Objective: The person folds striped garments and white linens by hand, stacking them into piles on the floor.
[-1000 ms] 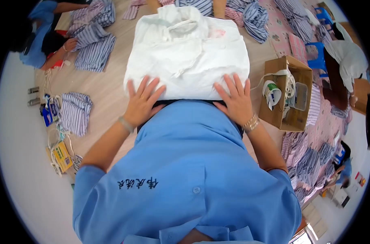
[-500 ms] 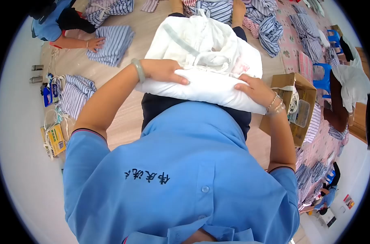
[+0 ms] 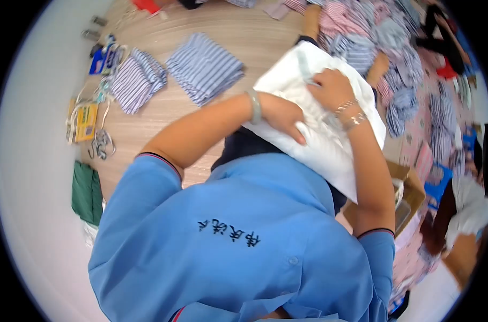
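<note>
A white cloth bundle [image 3: 330, 153] lies across the dark-trousered lap, its upper part loosely bunched and its near side folded into a thick edge. My left hand [image 3: 280, 115], with a pale bangle at the wrist, grips the fold near the middle, thumb on top. Just beyond and to the right, my right hand [image 3: 332, 90], wearing thin bracelets, is closed on the bunched upper part of the same cloth. Its fingertips are partly hidden.
Folded striped clothes [image 3: 204, 67] and a smaller striped stack [image 3: 138, 80] lie to the left, near a yellow box [image 3: 86, 122]. Heaped striped clothes [image 3: 356, 51] are beyond the feet. An open cardboard box [image 3: 413, 188] stands right. Other people are at the right edge.
The view has swung left. From lying flat on the bundle, my hands came to grip its near edge; my right hand has since moved up and inward. The co-worker's hand has left the folded striped clothes.
</note>
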`<action>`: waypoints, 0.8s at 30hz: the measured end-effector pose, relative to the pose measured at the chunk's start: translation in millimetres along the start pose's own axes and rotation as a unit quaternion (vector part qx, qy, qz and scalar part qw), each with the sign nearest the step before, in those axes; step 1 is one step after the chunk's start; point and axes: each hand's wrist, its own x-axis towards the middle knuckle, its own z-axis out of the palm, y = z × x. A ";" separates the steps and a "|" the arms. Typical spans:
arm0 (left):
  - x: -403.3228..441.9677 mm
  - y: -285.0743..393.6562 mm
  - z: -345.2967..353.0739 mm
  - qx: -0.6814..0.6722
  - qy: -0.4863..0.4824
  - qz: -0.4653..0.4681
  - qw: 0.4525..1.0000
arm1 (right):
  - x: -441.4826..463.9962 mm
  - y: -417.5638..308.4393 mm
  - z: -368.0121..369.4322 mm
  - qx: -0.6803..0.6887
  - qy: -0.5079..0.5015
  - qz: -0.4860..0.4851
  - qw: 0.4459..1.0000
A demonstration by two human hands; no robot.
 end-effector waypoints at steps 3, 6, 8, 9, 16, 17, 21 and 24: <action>-8.4 -0.8 2.4 -0.018 -0.001 -0.018 1.000 | 25.2 22.4 -42.2 0.436 -0.019 0.196 0.878; -7.2 -5.7 0.3 -0.049 -0.005 -0.016 0.999 | 50.7 109.5 -86.0 0.626 0.086 0.251 0.734; -3.5 -5.6 -5.5 -0.042 -0.019 -0.009 0.999 | 45.8 155.5 -111.5 0.616 0.127 0.310 0.713; -1.8 -8.8 -6.5 -0.033 -0.028 -0.019 0.999 | 36.3 164.2 -117.5 0.525 0.210 0.339 0.752; 8.3 -21.5 -10.2 -0.051 -0.066 -0.021 0.996 | -139.9 -0.1 -97.5 0.157 0.019 0.072 0.985; 10.6 -24.2 -9.6 -0.069 -0.088 -0.023 0.994 | -155.3 -29.7 -95.6 0.008 -0.037 0.035 0.999; 17.7 -8.8 -19.3 -0.068 -0.132 -0.038 0.988 | -196.1 -42.6 -38.6 -0.006 -0.034 0.143 0.989; 17.3 -0.9 -22.2 -0.029 -0.135 -0.070 0.988 | -185.5 -32.1 -50.2 0.054 -0.038 0.234 0.970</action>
